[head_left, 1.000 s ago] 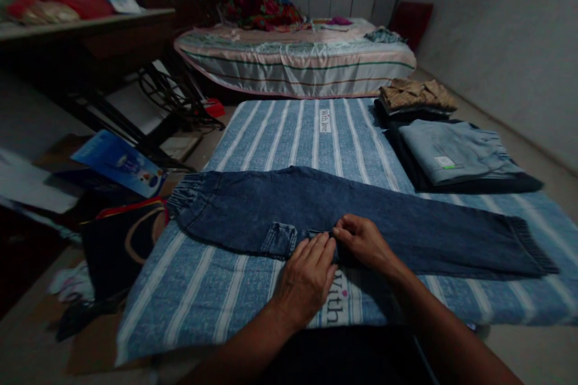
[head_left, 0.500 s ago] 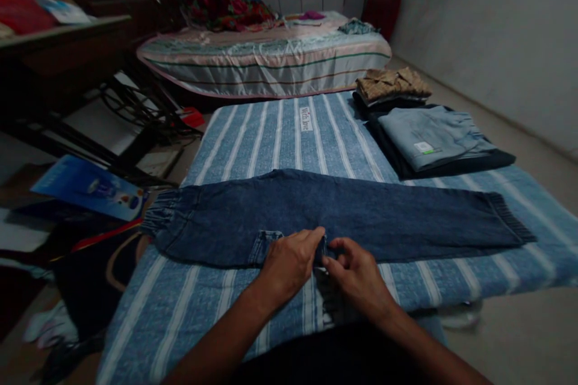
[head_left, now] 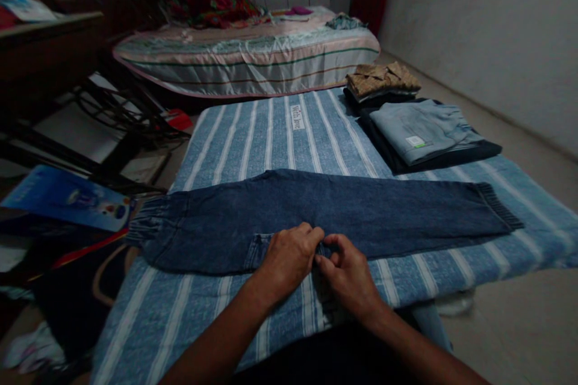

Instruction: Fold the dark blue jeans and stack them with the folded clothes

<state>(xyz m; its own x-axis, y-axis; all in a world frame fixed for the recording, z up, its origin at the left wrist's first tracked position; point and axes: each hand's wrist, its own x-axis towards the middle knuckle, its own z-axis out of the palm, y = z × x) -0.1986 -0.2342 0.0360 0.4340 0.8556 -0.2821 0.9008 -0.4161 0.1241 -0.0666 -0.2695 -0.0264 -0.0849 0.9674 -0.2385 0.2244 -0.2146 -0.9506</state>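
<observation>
At the upper left a wooden table (head_left: 49,27) stands on a dark metal frame. Below it, at the left edge, a blue printed box (head_left: 67,197) leans above a dark bag (head_left: 67,295) with red trim. Dark blue denim trousers (head_left: 235,210) lie lengthwise across the middle of the frame on a blue-and-white striped cloth (head_left: 198,313), their gathered waistband to the left and one ribbed cuff to the right. A bed (head_left: 253,60) fills the upper centre.

Just below centre, the left hand (head_left: 289,255) rests over the trousers' side pocket (head_left: 257,249), fingers bent and close together; whether they grip the denim cannot be told. Touching or just beside its fingertips, the right hand (head_left: 350,274) curls its fingers, thumb and forefinger at the trousers' near edge; whether they are closed on the fabric cannot be told.

Toward the upper right, a folded tan patterned garment (head_left: 383,78) and folded light grey trousers (head_left: 422,129) lie on dark folded clothes (head_left: 485,149).
</observation>
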